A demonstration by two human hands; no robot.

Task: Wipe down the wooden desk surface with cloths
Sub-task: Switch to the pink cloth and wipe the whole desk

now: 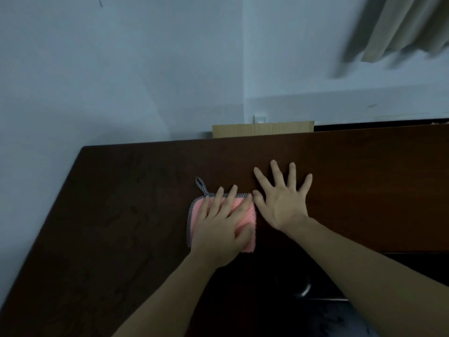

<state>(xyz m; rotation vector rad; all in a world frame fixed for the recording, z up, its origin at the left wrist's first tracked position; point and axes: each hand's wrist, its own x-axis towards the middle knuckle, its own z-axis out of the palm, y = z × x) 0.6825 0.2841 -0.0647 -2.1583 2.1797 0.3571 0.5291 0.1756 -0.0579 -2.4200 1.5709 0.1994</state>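
you're mid-wipe at frame centre: your left hand point(218, 227) presses the pink cloth point(245, 220) flat, fingers straight. your right hand point(283, 200) lies splayed on the desk point(121, 215), holding nothing. next, sweep toward the unwiped left.

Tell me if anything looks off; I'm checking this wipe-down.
Only one cloth shows, under the left hand. The right hand lies flat and bare on the desk. No spills or damage visible.
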